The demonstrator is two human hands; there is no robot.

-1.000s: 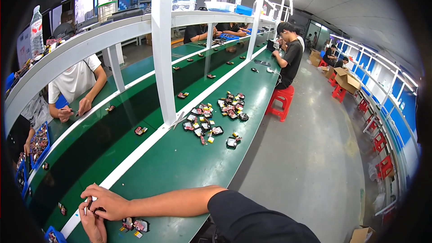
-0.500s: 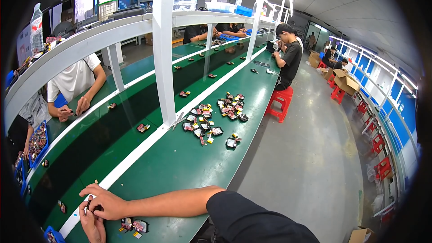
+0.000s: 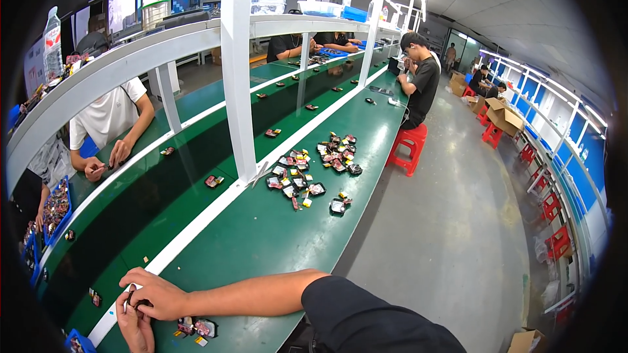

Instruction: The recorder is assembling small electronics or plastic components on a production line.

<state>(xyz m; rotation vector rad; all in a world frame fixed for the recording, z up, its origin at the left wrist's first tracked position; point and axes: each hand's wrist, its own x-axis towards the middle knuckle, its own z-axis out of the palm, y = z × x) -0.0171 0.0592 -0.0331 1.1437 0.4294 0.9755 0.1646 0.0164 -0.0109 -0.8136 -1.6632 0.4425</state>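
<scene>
1. Looking down, we find both hands meeting at the picture's seven o'clock corner, on the near edge of the green workbench (image 3: 261, 242).
2. Our right hand (image 3: 156, 295) reaches across from the four o'clock side, its fingers curled almost closed around a small dark part (image 3: 139, 302).
3. Our left hand (image 3: 134, 327) sits directly at six o'clock of the right one, touching it, fingers bent up and pinching the same part from below.
4. That part lies between the two sets of fingertips; it is dark, tiny and mostly covered, so we cannot tell its shape.
5. Just at four o'clock of the hands, a few small dark-and-pink pieces (image 3: 195, 327) rest on the bench, near but apart from the fingers.
6. Well away at one o'clock, a scattered heap of similar pieces (image 3: 313, 171) lies beside the white post (image 3: 239, 72).
7. A white strip (image 3: 196, 232) runs along the bench by our hands.
</scene>
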